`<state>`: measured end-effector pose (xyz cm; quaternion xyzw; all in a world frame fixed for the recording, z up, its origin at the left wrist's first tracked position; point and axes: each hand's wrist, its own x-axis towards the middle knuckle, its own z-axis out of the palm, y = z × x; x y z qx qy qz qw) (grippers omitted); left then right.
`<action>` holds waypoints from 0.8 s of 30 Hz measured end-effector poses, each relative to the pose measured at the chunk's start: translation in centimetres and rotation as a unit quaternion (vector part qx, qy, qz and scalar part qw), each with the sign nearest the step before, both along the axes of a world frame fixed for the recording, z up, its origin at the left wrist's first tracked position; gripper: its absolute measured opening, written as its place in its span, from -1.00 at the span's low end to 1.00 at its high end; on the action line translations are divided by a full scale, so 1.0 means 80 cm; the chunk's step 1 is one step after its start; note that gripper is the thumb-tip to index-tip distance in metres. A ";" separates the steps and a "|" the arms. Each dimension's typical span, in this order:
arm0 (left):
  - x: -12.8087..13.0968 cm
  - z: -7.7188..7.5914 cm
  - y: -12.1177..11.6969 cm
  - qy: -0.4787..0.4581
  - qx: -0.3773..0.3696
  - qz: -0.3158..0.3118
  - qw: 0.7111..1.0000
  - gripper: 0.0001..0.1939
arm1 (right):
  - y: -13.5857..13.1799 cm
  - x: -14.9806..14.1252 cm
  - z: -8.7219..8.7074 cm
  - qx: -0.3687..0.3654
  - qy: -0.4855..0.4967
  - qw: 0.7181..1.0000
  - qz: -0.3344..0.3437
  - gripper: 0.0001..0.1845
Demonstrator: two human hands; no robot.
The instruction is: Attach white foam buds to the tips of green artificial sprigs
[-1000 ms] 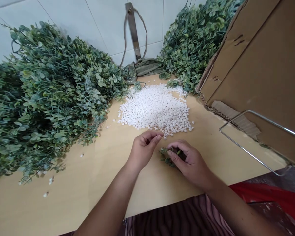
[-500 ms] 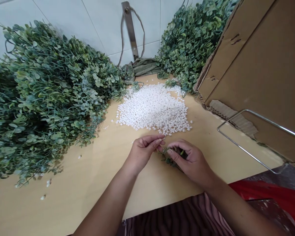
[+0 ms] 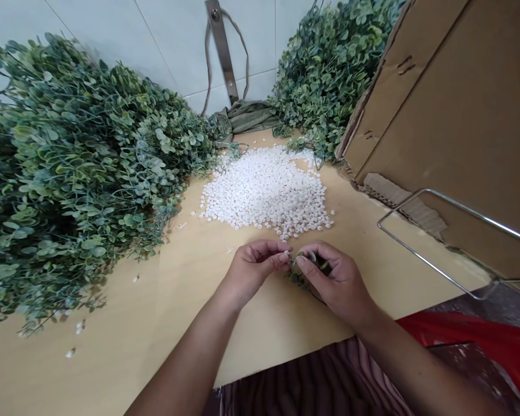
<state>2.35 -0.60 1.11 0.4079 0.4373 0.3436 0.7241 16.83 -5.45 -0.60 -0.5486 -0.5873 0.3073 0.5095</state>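
Between thumb and fingertips, my left hand (image 3: pixel 254 267) pinches a small white bead (image 3: pixel 286 253). My right hand (image 3: pixel 335 277) is closed around a sprig of artificial green leaves (image 3: pixel 299 280), part of which is hidden under the fingers. The bead touches or nearly touches the sprig's tip; I cannot tell which. Just beyond both hands a heap of small white beads (image 3: pixel 266 188) is spread over the pale table (image 3: pixel 173 323).
A large pile of artificial greenery (image 3: pixel 82 167) lies at the left, and another bunch (image 3: pixel 329 75) stands at the back right. On the right are a cardboard box (image 3: pixel 450 104) and a bent metal wire frame (image 3: pixel 424 254). Dark cloth (image 3: pixel 249 115) lies by the tiled wall.
My hands have come closer together, bringing the bead to the sprig. The whole view has shifted slightly.
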 end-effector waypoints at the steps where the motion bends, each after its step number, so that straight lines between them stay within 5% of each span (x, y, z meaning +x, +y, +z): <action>1: 0.001 0.000 0.000 -0.001 -0.001 -0.003 1.000 -0.75 | 0.000 0.000 0.000 0.002 -0.002 1.000 0.003 -0.89; 24: 0.006 -0.001 -0.003 -0.015 -0.029 0.017 0.999 -0.75 | -0.003 -0.003 -0.003 0.005 -0.009 0.998 -0.056 -0.90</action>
